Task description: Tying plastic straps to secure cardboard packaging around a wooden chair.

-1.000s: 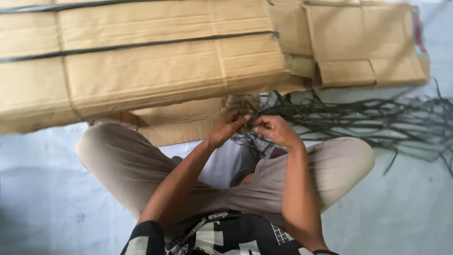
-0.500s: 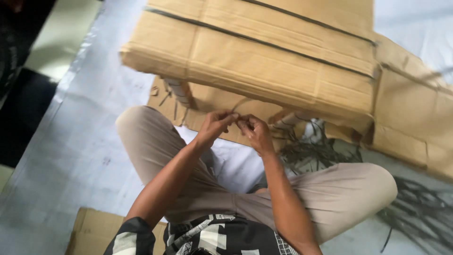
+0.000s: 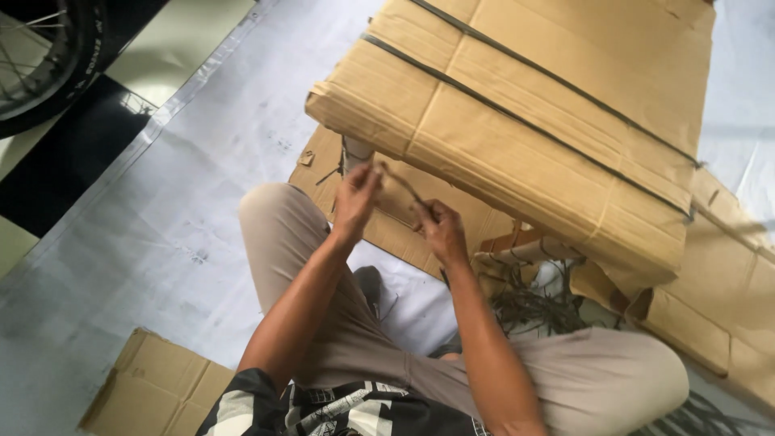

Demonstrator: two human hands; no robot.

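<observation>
I sit cross-legged on a pale floor sheet. My left hand (image 3: pixel 356 200) and my right hand (image 3: pixel 440 229) are raised in front of me, and a thin dark strap (image 3: pixel 400 185) runs taut between their pinched fingers. Just beyond the hands lies a thick bundle of flattened cardboard (image 3: pixel 517 121) bound by dark straps, resting on low supports. A loose heap of dark straps (image 3: pixel 533 303) lies by my right knee.
More flat cardboard (image 3: pixel 718 315) lies at the right, another sheet (image 3: pixel 387 202) under the bundle, and a piece (image 3: pixel 153 391) at the lower left. A spoked wheel with a tyre (image 3: pixel 40 64) stands at the top left on checkered tiles.
The view has swung left, so the bundle now sits to the upper right. My hands have moved apart and lifted, drawing one strap out between them.
</observation>
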